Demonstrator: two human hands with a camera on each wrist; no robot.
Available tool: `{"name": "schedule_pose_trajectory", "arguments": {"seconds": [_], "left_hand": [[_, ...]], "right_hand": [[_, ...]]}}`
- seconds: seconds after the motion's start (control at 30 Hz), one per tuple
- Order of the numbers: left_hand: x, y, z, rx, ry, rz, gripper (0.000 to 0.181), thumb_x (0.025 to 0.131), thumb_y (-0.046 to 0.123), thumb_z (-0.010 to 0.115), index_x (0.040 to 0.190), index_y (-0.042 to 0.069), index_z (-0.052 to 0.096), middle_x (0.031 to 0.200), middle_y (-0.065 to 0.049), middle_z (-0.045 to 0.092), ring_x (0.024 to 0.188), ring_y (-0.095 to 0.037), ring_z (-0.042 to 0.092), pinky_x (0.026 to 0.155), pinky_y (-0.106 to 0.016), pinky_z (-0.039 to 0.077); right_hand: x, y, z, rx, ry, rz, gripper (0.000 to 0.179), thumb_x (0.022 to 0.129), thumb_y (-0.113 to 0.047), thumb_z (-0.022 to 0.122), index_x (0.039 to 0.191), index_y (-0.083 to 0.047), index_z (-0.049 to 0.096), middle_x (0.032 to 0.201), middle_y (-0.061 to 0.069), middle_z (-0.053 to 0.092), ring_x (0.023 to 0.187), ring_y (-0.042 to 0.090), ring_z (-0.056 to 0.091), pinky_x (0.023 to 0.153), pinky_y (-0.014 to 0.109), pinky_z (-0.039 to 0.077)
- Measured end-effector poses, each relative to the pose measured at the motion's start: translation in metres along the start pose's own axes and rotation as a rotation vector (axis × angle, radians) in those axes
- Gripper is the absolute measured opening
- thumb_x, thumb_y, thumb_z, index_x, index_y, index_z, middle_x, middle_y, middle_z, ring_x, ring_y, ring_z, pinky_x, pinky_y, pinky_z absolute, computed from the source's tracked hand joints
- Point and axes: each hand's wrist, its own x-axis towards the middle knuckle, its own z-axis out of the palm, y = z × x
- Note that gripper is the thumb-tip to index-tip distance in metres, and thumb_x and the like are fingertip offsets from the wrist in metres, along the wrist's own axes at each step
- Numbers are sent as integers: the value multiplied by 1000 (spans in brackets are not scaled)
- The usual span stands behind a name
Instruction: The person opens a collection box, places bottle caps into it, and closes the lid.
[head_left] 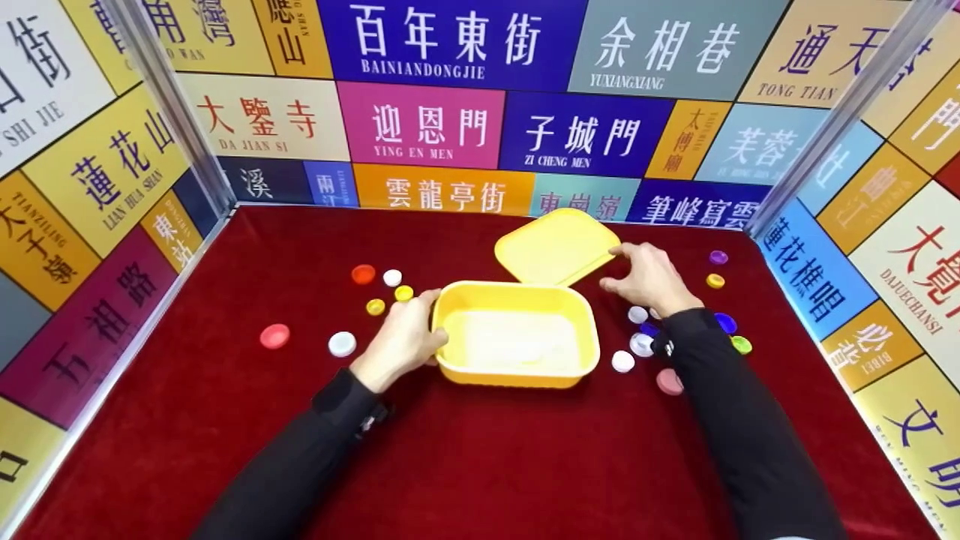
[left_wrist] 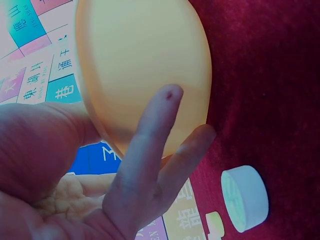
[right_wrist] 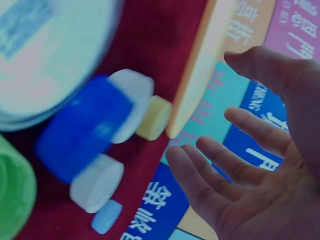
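Note:
An uncovered yellow plastic container [head_left: 510, 377] stands on the red cloth, its inside facing up. My left hand [head_left: 405, 334] holds its left end, thumb at the rim and fingers along the outer wall [left_wrist: 150, 65]. Behind the container lies its flat yellow lid [head_left: 555, 247], tilted in the head view. By the lid's right edge is my right hand [head_left: 649, 277], fingers spread and loosely bent. In the right wrist view nothing is between those fingers, and the lid [right_wrist: 200, 65] shows edge-on beyond the fingertips.
Bottle caps lie on both sides: a red cap [head_left: 364, 274], a pink cap [head_left: 274, 336] and a white cap [head_left: 342, 344] at left, among others. At right are a white cap [head_left: 622, 361], a purple cap [head_left: 718, 257] and several more, some under the right forearm. Printed walls enclose the red cloth [head_left: 480, 457].

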Motion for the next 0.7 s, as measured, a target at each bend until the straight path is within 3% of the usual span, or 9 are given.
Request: {"name": "schedule_pose_trajectory", "arguments": {"seconds": [0.1,0.27,0.47,0.7], "left_hand": [[0,0,0,7,-1,3,73,105,2,74,173,-2,49,158,-30,68,89,-32,86,62,-32,69],[0,0,1,6,-4,3,73,105,3,74,173,-2,49,158,-30,68,89,-31,86,62,-33,70],[0,-1,1,-5,-2,5,73,104,2,73,173,-2,49,158,-30,68,90,-33,86,62,-33,70],[0,-2,1,1,6,24,73,103,1,72,173,-3,49,157,-31,68,92,-34,87,61,-33,69]], "right_hand": [[2,5,2,-5,-59,38,70,102,-27,90,161,2,64,159,33,66,144,52,60,131,69,48],[3,11,6,-23,-114,91,58,104,-21,86,156,-1,71,156,33,69,141,51,65,124,70,54],[0,14,6,-26,-78,63,29,103,-5,78,131,2,85,135,31,81,126,50,73,114,68,62],[-2,12,4,-34,-42,15,21,102,-2,82,121,5,87,124,30,85,116,48,77,110,65,64]]}}
